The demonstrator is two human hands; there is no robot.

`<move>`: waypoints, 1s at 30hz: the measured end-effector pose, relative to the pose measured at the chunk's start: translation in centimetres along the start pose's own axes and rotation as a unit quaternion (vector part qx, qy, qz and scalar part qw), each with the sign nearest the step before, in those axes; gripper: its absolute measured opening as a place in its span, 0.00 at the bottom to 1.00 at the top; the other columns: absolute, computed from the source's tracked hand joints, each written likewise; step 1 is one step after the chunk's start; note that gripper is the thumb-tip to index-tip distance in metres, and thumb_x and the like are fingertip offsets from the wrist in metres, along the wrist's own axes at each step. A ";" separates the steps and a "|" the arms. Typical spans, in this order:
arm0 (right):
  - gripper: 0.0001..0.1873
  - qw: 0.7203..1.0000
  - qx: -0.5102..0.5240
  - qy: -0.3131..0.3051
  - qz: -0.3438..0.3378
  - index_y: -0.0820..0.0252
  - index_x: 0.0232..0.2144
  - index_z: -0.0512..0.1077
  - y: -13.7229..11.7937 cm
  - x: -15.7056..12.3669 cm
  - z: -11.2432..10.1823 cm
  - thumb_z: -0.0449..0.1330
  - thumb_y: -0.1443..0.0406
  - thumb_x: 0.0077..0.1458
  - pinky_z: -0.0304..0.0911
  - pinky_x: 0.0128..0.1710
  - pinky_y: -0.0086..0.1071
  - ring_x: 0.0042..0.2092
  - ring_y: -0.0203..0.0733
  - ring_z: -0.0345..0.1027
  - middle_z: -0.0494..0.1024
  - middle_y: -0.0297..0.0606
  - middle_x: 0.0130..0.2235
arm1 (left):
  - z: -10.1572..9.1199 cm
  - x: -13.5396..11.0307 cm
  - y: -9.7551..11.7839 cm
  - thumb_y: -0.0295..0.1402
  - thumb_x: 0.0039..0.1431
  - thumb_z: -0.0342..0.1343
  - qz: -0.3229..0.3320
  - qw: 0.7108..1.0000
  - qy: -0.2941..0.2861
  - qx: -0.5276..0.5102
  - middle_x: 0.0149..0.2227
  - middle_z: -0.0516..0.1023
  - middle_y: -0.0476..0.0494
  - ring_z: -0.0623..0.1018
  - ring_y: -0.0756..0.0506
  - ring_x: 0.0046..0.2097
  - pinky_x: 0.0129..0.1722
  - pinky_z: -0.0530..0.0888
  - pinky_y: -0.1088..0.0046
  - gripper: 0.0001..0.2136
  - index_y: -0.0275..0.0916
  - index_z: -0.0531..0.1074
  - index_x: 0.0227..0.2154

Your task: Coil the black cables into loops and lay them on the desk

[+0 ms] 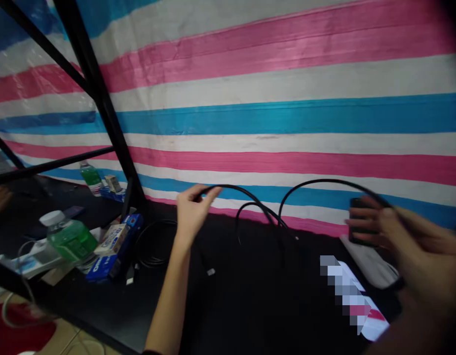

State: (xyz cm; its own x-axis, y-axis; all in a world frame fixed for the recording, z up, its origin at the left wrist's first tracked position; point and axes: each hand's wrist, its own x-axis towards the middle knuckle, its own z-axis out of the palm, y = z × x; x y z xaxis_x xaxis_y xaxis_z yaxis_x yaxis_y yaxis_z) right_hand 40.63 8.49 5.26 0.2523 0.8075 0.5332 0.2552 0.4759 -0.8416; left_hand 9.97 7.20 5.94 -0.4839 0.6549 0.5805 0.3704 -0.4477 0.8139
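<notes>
A black cable runs in loose loops between my two hands above the black table. My left hand pinches it between thumb and fingers. My right hand, blurred by motion, grips the other stretch near the right edge. Behind its fingers shows a dark flat object that I cannot make out. One end with a light-coloured plug hangs or lies right of my left wrist; whether it belongs to the same cable is unclear.
Left of my forearm lie a coiled black cable, a blue box and a bottle of green liquid. A black metal frame rises there. At right are a grey pouch and a phone-like object. Another person's hand shows far left.
</notes>
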 end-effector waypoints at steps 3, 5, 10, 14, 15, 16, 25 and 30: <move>0.14 0.995 0.020 -0.080 0.053 0.52 0.34 0.77 -3.4 -1.4 4.4 0.62 0.52 0.47 0.72 0.38 0.40 0.38 0.47 0.75 0.79 0.39 0.37 | 1.5 -1.7 1.9 0.42 0.45 0.62 0.015 0.998 -0.059 -0.016 0.19 0.68 0.52 0.63 0.53 0.22 0.22 0.59 0.76 0.12 0.38 0.73 0.19; 0.18 0.986 0.044 -0.148 0.057 0.55 0.35 0.78 -4.3 -1.9 6.3 0.63 0.52 0.44 0.73 0.37 0.40 0.39 0.48 0.75 0.80 0.41 0.38 | 2.1 -2.6 2.7 0.42 0.45 0.62 0.014 0.996 -0.079 -0.042 0.17 0.64 0.53 0.61 0.54 0.22 0.22 0.58 0.76 0.14 0.37 0.70 0.17; 0.27 0.942 0.022 -0.330 0.058 0.56 0.49 0.71 -4.2 -2.4 7.9 0.65 0.56 0.44 0.65 0.18 0.25 0.21 0.35 0.70 0.80 0.36 0.29 | 2.3 -3.3 3.6 0.39 0.47 0.61 0.015 0.994 -0.059 -0.092 0.17 0.64 0.53 0.62 0.53 0.22 0.23 0.59 0.74 0.13 0.38 0.68 0.17; 0.22 0.931 -0.002 -0.364 0.043 0.57 0.48 0.72 -4.4 -2.4 7.8 0.60 0.56 0.51 0.44 0.07 0.22 0.11 0.26 0.51 0.75 0.30 0.20 | 1.2 -2.8 3.4 0.39 0.49 0.60 0.033 0.992 -0.121 -0.028 0.20 0.66 0.51 0.67 0.50 0.28 0.33 0.64 0.72 0.15 0.39 0.64 0.15; 0.20 0.934 0.003 -0.356 0.035 0.58 0.46 0.74 -4.4 -2.4 7.7 0.59 0.57 0.52 0.42 0.07 0.22 0.11 0.26 0.51 0.74 0.30 0.18 | 0.7 -2.6 3.2 0.40 0.47 0.61 0.034 0.987 -0.156 -0.007 0.23 0.67 0.50 0.68 0.49 0.31 0.36 0.64 0.71 0.15 0.39 0.64 0.16; 0.19 0.937 0.010 -0.347 0.030 0.59 0.44 0.75 -4.5 -2.2 7.6 0.59 0.58 0.52 0.43 0.08 0.22 0.12 0.27 0.53 0.73 0.30 0.17 | 0.4 -2.5 3.1 0.41 0.44 0.64 0.036 0.981 -0.191 0.011 0.27 0.69 0.49 0.69 0.48 0.35 0.39 0.65 0.70 0.14 0.39 0.65 0.20; 0.11 0.952 0.147 -0.262 0.053 0.57 0.34 0.78 -3.9 -1.8 7.0 0.65 0.67 0.44 0.69 0.31 0.29 0.27 0.36 0.73 0.78 0.32 0.23 | 2.7 -2.9 2.2 0.38 0.47 0.60 -0.011 0.939 -0.344 0.026 0.26 0.72 0.51 0.71 0.50 0.29 0.29 0.67 0.74 0.10 0.42 0.72 0.33; 0.18 0.931 0.204 -0.287 0.092 0.56 0.39 0.76 -4.1 -1.9 7.9 0.67 0.62 0.42 0.66 0.23 0.24 0.26 0.33 0.72 0.79 0.33 0.28 | 3.1 -1.8 -0.1 0.30 0.42 0.58 -0.076 0.980 -0.169 -0.074 0.11 0.58 0.55 0.57 0.55 0.16 0.16 0.52 0.76 0.08 0.39 0.66 0.14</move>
State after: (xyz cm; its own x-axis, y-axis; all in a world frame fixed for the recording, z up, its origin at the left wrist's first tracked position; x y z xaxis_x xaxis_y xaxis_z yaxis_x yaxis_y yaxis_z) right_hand 31.77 7.76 6.98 -0.3132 0.8862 0.3414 -0.1495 0.3090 -0.9392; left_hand 13.25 7.93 4.75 -0.2250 0.8742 0.4302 0.1830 -0.3957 0.8999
